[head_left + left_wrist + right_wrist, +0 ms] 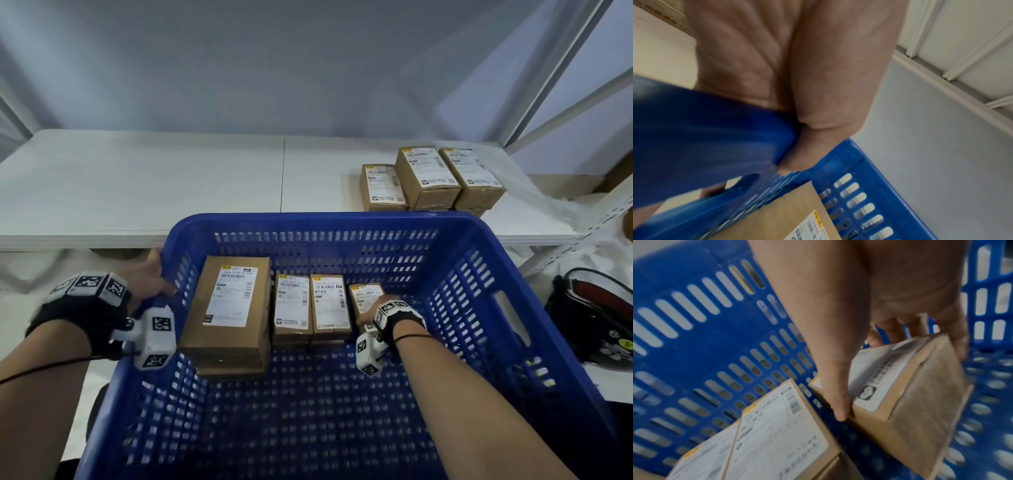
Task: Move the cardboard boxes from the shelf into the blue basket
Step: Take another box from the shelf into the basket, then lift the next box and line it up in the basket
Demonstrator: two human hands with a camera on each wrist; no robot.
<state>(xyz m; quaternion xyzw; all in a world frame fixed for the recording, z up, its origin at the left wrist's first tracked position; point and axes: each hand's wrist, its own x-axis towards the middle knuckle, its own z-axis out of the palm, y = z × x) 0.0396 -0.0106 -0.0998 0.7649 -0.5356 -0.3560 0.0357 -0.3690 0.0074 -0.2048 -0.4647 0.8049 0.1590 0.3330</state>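
Note:
The blue basket (479, 240) sits in front of me, tilted, with labelled cardboard boxes inside. My right hand (376, 310) grips a small cardboard box (364, 294) low against the basket floor; in the right wrist view the thumb and fingers clamp that box (920, 402) from both sides. To its left lie two small boxes (310, 305) and a large box (229, 308). My left hand (154, 274) holds the basket's left rim (715, 129), thumb hooked over the rim. Three more boxes (428, 178) stand on the white shelf (171, 181) at the back right.
A black and red bag (596, 315) lies right of the basket. A slotted metal shelf upright (589, 233) slants at the right, with clear plastic wrap (534, 192) behind the shelf boxes. The shelf's left half is bare white board.

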